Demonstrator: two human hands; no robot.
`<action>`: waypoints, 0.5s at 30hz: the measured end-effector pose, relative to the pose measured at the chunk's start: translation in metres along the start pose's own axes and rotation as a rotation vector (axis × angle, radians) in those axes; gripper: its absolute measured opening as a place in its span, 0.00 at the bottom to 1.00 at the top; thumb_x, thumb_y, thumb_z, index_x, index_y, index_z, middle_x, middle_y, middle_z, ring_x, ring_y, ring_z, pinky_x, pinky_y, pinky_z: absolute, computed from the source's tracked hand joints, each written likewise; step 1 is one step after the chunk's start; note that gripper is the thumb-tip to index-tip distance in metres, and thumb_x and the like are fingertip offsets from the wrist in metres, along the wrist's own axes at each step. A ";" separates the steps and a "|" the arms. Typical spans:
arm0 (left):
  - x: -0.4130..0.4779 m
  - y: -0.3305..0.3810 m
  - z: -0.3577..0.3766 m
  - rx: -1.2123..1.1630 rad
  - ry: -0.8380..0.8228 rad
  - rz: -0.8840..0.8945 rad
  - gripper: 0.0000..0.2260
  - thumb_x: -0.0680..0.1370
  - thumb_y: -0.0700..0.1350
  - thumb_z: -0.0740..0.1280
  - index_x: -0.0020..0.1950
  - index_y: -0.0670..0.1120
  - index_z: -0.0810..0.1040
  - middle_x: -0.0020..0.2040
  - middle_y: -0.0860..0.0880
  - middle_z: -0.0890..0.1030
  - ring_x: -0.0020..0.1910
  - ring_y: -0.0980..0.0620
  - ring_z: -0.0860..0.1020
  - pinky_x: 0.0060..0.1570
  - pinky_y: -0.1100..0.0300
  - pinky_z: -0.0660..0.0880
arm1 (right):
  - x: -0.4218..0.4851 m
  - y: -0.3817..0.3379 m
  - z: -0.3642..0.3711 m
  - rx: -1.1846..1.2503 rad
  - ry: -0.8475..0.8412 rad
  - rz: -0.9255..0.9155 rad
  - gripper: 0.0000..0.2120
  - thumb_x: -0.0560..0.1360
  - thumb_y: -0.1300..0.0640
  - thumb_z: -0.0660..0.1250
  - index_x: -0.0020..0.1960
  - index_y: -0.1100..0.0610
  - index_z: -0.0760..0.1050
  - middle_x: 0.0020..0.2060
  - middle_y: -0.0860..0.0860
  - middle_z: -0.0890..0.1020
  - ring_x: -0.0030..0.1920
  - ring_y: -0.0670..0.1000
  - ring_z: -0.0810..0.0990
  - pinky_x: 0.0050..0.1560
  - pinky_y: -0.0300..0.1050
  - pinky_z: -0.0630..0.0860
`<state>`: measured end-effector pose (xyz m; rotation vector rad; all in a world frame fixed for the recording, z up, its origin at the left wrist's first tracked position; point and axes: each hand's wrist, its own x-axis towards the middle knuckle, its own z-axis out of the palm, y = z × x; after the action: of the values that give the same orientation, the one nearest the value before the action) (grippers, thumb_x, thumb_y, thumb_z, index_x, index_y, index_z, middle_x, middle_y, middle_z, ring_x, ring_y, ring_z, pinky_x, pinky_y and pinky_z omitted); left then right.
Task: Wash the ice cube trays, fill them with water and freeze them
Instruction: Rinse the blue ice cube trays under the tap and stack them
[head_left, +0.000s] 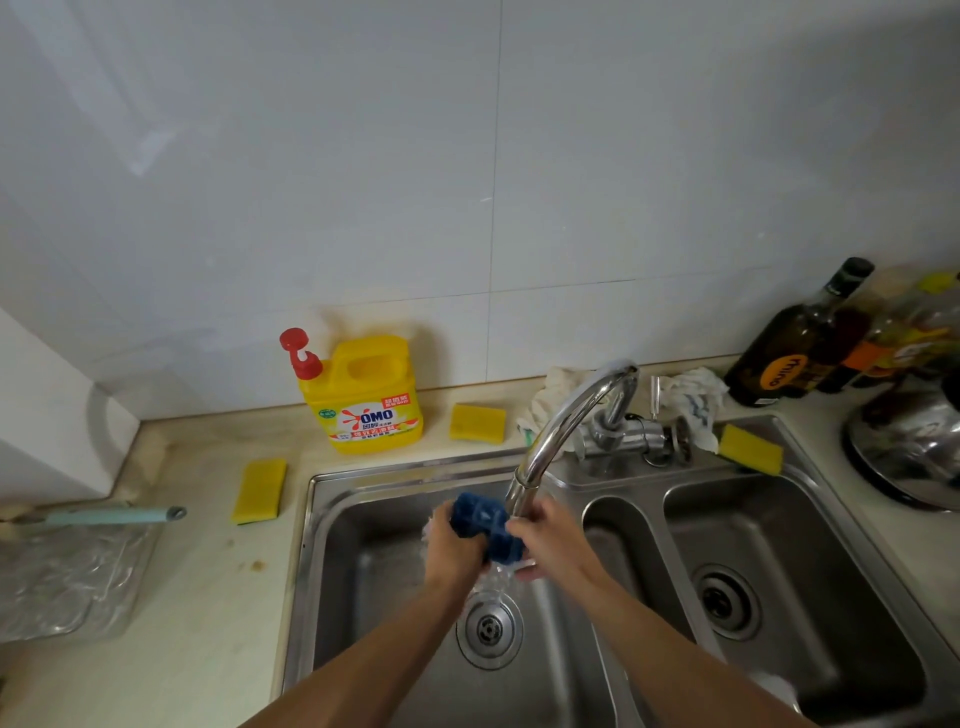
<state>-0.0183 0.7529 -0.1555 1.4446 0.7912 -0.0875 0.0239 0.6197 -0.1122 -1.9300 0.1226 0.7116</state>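
A dark blue ice cube tray (483, 526) is held over the left sink basin (374, 582), right under the curved chrome faucet (558, 426). My left hand (451, 545) grips its left end and my right hand (543, 535) grips its right end. Water runs off the tray's underside toward the drain (488, 630). Most of the tray is hidden by my fingers.
A yellow dish soap bottle (371, 395) stands behind the sink. Yellow sponges (260, 491) (477, 422) (750, 450) lie around it. Also here: a right basin (810, 597), crumpled cloths (691, 400), dark bottles (800, 338), a metal pot lid (914, 441), and a clear plastic tray (67, 577) at left.
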 end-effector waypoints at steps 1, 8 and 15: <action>-0.002 0.003 -0.002 0.050 0.006 0.049 0.23 0.76 0.31 0.68 0.67 0.48 0.69 0.60 0.44 0.79 0.54 0.45 0.82 0.52 0.48 0.82 | 0.000 0.001 -0.003 -0.002 -0.006 0.025 0.08 0.78 0.59 0.67 0.56 0.55 0.74 0.48 0.55 0.84 0.43 0.54 0.87 0.42 0.55 0.86; -0.008 0.019 0.004 0.204 0.032 0.168 0.28 0.77 0.35 0.69 0.72 0.52 0.63 0.59 0.53 0.77 0.52 0.56 0.80 0.54 0.56 0.80 | -0.002 0.003 0.000 -0.176 -0.008 0.010 0.11 0.78 0.66 0.60 0.42 0.58 0.77 0.28 0.54 0.82 0.27 0.52 0.82 0.30 0.47 0.81; -0.013 0.021 0.010 0.109 -0.068 -0.152 0.08 0.80 0.40 0.61 0.52 0.42 0.80 0.43 0.40 0.84 0.33 0.48 0.77 0.30 0.58 0.73 | -0.004 0.004 0.009 -0.193 0.018 -0.042 0.09 0.81 0.65 0.61 0.45 0.57 0.76 0.27 0.52 0.80 0.20 0.44 0.74 0.24 0.38 0.72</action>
<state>-0.0130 0.7424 -0.1317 1.4748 0.8504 -0.2981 0.0152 0.6241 -0.1160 -2.1172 0.0250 0.6991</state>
